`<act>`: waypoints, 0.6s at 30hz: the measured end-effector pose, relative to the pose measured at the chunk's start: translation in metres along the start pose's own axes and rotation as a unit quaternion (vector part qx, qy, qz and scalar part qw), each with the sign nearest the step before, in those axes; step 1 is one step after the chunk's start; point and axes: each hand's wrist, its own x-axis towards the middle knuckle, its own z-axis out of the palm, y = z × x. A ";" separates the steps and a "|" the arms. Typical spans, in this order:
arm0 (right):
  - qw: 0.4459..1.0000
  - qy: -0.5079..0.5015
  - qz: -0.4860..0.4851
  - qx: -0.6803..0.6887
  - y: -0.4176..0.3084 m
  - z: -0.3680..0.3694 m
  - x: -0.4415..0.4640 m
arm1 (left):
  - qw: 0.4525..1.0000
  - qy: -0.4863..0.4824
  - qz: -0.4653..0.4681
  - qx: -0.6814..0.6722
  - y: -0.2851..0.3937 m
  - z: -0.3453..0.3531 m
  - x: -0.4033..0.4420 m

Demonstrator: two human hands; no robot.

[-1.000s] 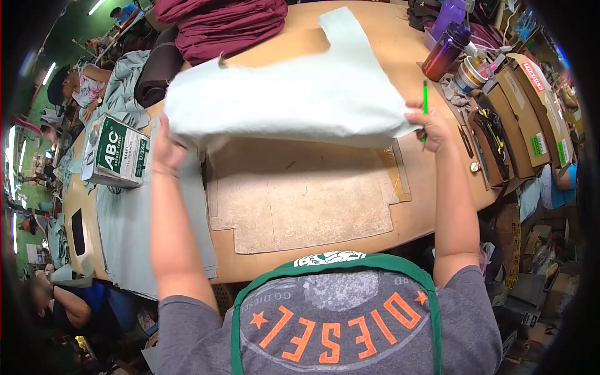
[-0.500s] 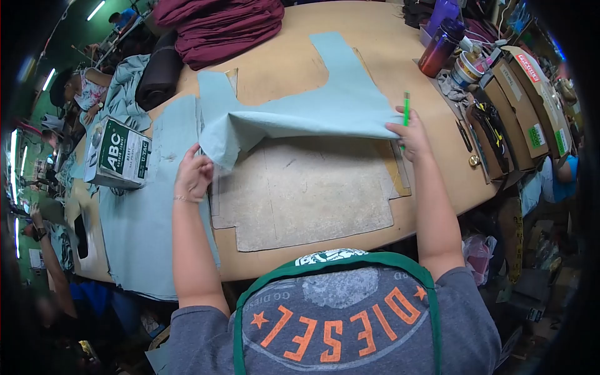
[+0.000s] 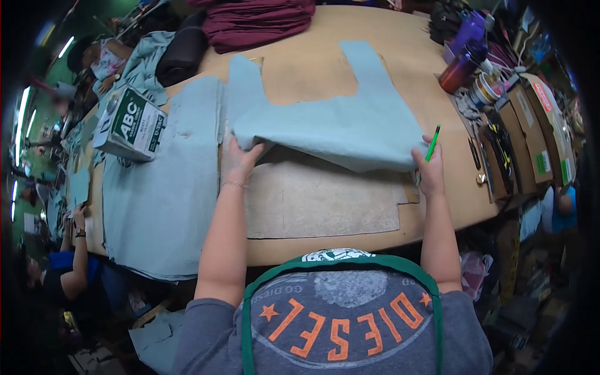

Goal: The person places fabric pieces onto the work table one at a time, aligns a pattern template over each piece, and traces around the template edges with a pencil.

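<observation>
A light blue-green cut fabric piece (image 3: 325, 122), with two strips reaching away from me, lies partly on a worn grey pattern board (image 3: 331, 209). Its near edge is lifted off the board. My left hand (image 3: 241, 164) grips the near left corner, fingertips partly hidden by the cloth. At the near right corner, my right hand (image 3: 430, 172) pinches the edge and also holds a green pen (image 3: 432, 144), which sticks up between the fingers. Left of the board is a stack of the same cloth (image 3: 162, 206).
An ABC tin (image 3: 131, 125) stands on the cloth stack. Folded maroon fabric (image 3: 259, 22) and a dark roll (image 3: 182, 57) lie at the back. Right are a tumbler (image 3: 461, 67), a tub (image 3: 484, 90) and cardboard boxes (image 3: 528, 131). A co-worker's arm (image 3: 78, 256) shows at far left.
My left hand has closed on the left corner, which was folded over and is now spread out. The near edge has come down closer to the board. The camera view has shifted.
</observation>
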 end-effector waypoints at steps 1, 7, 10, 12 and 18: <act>0.992 0.000 -0.066 -0.108 0.002 0.001 -0.003 | 1.000 0.015 0.012 -0.002 0.007 0.005 0.002; 0.994 -0.039 0.022 0.104 -0.013 -0.004 -0.009 | 0.972 -0.014 0.055 -0.226 0.048 -0.005 0.008; 0.989 -0.055 0.074 0.113 -0.033 -0.024 -0.012 | 0.969 -0.150 -0.004 -0.197 0.075 -0.054 -0.021; 0.996 -0.073 0.051 0.019 -0.030 -0.033 -0.022 | 0.981 -0.171 -0.039 -0.089 0.071 -0.073 -0.045; 0.953 0.041 0.188 -0.234 -0.011 -0.040 -0.066 | 0.945 0.028 0.023 0.324 0.028 -0.072 -0.123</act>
